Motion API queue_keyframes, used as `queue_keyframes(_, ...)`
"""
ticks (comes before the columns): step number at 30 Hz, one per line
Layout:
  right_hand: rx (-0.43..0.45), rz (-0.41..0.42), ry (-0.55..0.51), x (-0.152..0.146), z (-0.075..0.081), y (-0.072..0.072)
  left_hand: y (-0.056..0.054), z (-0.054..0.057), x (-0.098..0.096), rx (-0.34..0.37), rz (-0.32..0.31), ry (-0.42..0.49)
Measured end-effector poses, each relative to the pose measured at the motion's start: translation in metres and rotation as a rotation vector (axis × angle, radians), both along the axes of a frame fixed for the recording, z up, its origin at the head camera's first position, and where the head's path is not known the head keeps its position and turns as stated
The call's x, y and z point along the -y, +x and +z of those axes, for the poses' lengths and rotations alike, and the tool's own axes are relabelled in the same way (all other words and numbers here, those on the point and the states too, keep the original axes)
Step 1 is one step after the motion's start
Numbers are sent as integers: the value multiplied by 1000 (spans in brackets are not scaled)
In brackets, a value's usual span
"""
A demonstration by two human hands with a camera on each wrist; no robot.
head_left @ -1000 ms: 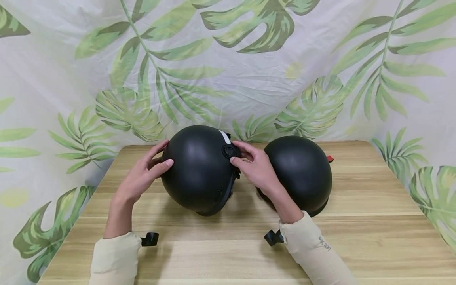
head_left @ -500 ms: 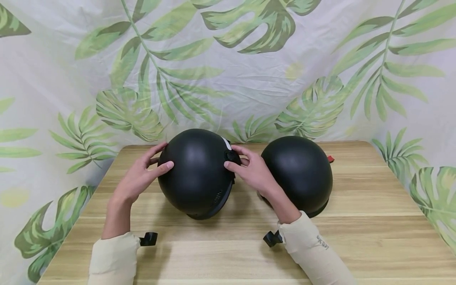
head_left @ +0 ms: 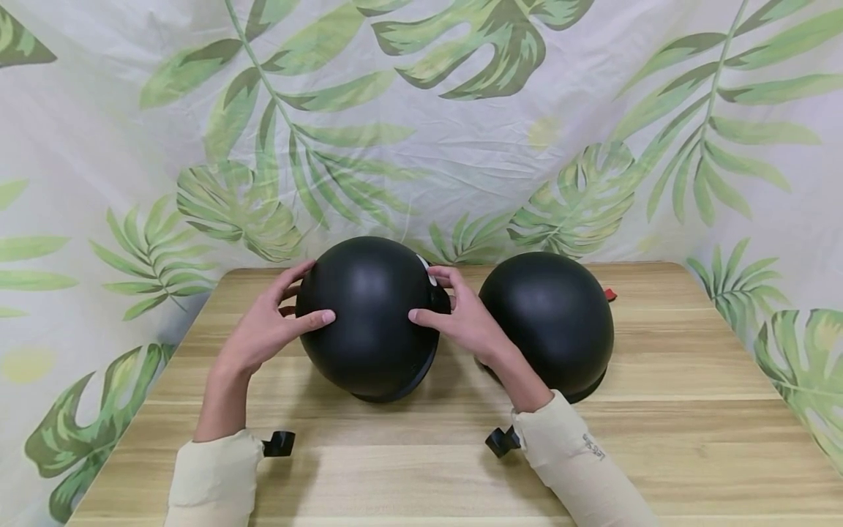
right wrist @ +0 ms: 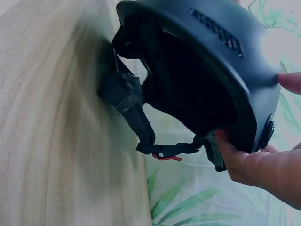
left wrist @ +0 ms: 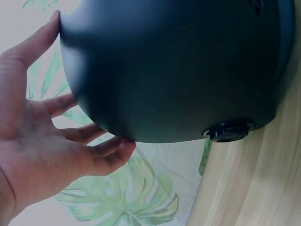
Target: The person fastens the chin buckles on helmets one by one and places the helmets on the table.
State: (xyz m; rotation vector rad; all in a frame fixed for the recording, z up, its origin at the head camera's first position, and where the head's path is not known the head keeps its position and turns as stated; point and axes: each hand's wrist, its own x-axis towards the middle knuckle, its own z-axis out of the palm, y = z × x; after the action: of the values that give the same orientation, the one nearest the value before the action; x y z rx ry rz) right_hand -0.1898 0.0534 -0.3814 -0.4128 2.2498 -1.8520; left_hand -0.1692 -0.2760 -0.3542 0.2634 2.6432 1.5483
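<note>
A matte black helmet is tilted between both hands. My left hand grips its left side; in the left wrist view, thumb and fingers spread around the smooth shell. My right hand holds the right edge, thumb on the shell and, in the right wrist view, a finger inside the rim. A white stripe shows by the right fingertips. Round black knobs sit on the helmet's sides. From the opening hangs a black chin strap with a red tab.
A second black helmet rests dome up, just right of the right hand, with a red tab behind it. Both are on a wooden table. A leaf-print cloth hangs at the back. Black mounts stick out from the sleeves.
The held helmet has turned, carrying its white stripe and round knob toward the right and mostly behind the right hand. The side vents have left the head view. Both thumbs now lie further onto the shell.
</note>
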Motion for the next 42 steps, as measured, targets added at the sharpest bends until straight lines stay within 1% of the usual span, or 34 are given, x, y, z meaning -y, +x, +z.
queue_keyframes(7, -20, 81, -46, -2, -2, -2, 0, 1, 0, -20, 18, -28)
queue_keyframes(11, -33, 61, -37, -1, -2, -2, -1, 0, -1, -32, 20, -47)
queue_keyframes(13, -25, 48, -38, 1, -3, -2, -1, 0, -2, -43, 25, -55)
queue_keyframes(16, 0, 34, -7, 4, -6, -1, -3, -1, -4, -70, 29, -80)
queue_keyframes(21, 45, 38, 81, 6, -12, -1, -4, -4, -8, -126, 29, -124)
queue_keyframes(26, 64, 46, 102, 2, -12, -3, -5, -3, -8, -149, 27, -142)
queue_keyframes(31, 25, 36, 86, 1, -10, -3, -6, -2, -9, -153, 26, -141)
queue_keyframes(37, -64, -21, 89, 4, -8, 0, -5, -3, -9, -154, 39, -141)
queue_keyframes(39, -75, -38, 105, 5, -8, 1, -5, -3, -9, -158, 40, -149)
queue_keyframes(42, -71, -30, 118, 6, -10, 1, -5, -4, -9, -163, 41, -162)
